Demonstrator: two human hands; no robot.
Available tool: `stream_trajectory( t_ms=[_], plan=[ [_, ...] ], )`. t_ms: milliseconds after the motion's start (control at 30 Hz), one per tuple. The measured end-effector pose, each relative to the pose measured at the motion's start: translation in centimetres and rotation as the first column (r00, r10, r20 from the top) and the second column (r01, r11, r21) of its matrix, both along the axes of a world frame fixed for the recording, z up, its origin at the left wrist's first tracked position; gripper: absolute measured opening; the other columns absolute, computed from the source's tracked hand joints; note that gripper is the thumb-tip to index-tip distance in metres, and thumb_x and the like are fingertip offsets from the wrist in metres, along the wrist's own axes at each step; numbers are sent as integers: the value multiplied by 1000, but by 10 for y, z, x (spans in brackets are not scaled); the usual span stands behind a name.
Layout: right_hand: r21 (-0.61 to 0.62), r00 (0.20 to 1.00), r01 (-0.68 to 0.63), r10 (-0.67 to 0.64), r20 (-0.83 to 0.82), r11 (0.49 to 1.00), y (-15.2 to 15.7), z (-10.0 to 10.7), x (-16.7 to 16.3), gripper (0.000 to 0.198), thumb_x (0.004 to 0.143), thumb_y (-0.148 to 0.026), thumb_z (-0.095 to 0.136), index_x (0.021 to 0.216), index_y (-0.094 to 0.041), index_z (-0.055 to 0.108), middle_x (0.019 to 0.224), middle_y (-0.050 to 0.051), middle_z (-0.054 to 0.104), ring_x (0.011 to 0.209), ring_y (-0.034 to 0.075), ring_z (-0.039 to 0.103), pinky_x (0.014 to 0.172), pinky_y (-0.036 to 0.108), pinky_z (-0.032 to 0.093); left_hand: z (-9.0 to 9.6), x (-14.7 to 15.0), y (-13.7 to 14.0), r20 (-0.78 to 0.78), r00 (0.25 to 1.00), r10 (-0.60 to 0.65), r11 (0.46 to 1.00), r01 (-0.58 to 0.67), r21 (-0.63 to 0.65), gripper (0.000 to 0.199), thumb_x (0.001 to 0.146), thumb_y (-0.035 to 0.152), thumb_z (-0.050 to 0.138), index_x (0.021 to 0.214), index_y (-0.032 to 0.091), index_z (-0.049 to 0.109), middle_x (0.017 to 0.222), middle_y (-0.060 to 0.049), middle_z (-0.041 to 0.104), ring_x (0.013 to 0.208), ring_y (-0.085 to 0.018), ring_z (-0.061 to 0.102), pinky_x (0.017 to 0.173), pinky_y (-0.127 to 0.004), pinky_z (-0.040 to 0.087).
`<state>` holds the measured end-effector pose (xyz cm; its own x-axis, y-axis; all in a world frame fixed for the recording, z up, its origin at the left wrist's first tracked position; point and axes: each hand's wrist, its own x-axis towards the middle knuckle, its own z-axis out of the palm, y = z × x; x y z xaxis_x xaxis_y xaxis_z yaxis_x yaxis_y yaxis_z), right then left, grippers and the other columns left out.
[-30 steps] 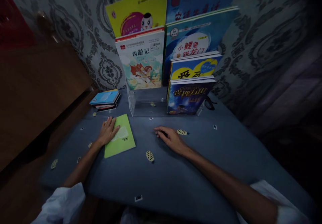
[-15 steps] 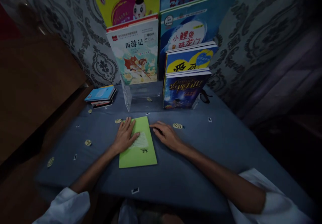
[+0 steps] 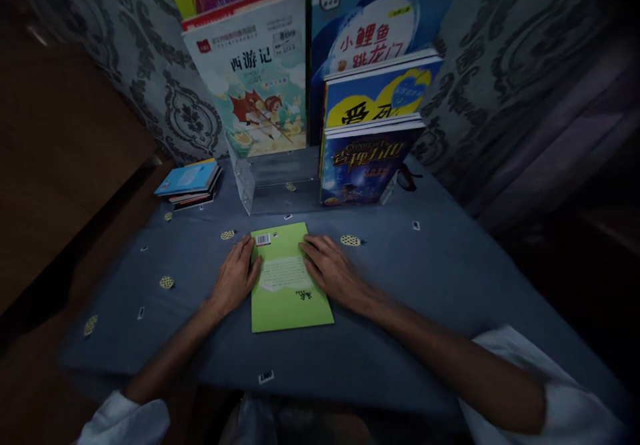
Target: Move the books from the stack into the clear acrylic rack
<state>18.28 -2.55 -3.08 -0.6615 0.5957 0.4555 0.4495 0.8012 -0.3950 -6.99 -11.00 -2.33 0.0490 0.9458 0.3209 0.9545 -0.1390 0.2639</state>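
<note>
A light green book (image 3: 287,311) lies flat on the cloth-covered table, with a barcode near its far left corner and a pale text panel across the middle. Along its left edge my left hand (image 3: 234,275) grips it, thumb near the cover and fingers at the side. My right hand (image 3: 333,268) holds the opposite edge, its fingers by the far right corner and the thumb over the cover. The fingertips' undersides are hidden.
Beyond the book, a clear acrylic stand (image 3: 245,188) holds several upright books, including a white-covered one (image 3: 260,91) and a dark blue one (image 3: 363,168). Several books are stacked (image 3: 190,181) at the back left. A dark object (image 3: 407,178) lies behind the stand's right side.
The green book has shifted right. My left hand has moved from lying across its cover to its left edge, and my right hand now touches its right edge. The view has tipped downward.
</note>
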Motion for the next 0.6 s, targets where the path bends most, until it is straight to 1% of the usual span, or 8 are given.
stream_trajectory(
  t_ms=[133, 267, 400, 467, 600],
  plan=[
    [34, 1000, -1, 0, 21, 999, -3, 2, -1, 33, 98, -17, 42, 123, -16, 64, 126, 17, 63, 118, 32, 57, 100, 55, 54, 4, 2, 3, -45, 999, -28, 999, 30, 41, 44, 103, 35, 41, 139, 13, 52, 143, -18, 56, 134, -32, 54, 110, -51, 49],
    [22, 1000, -8, 7, 23, 1000, -4, 6, -1, 34, 98, -17, 42, 125, -16, 63, 127, 18, 63, 120, 33, 57, 101, 56, 54, 9, 9, 13, -99, 992, -73, 996, 78, 52, 42, 103, 32, 40, 137, 12, 54, 140, -18, 59, 130, -33, 57, 107, -51, 52],
    [15, 1000, 3, -3, 20, 1000, -5, 8, -1, 33, 98, -17, 43, 124, -16, 63, 128, 17, 62, 120, 32, 57, 100, 54, 55, 11, 18, 25, -131, 980, -153, 987, 159, 39, 41, 103, 28, 39, 139, 14, 53, 142, -17, 58, 131, -32, 57, 108, -50, 51],
    [17, 1000, 6, -6, 20, 1000, -6, 9, -2, 33, 98, -17, 43, 123, -15, 64, 127, 17, 63, 120, 32, 57, 101, 55, 54, 9, 24, 32, -125, 972, -200, 977, 207, 42, 41, 103, 26, 39, 140, 14, 52, 143, -18, 57, 134, -32, 55, 110, -51, 49],
    [15, 1000, -6, 5, 21, 1000, -5, 9, -2, 32, 97, -16, 44, 121, -14, 65, 124, 19, 64, 119, 33, 57, 100, 54, 54, 7, 35, 47, -100, 947, -305, 948, 312, 58, 41, 103, 21, 37, 140, 14, 52, 140, -17, 60, 134, -30, 55, 112, -51, 47]
  ],
)
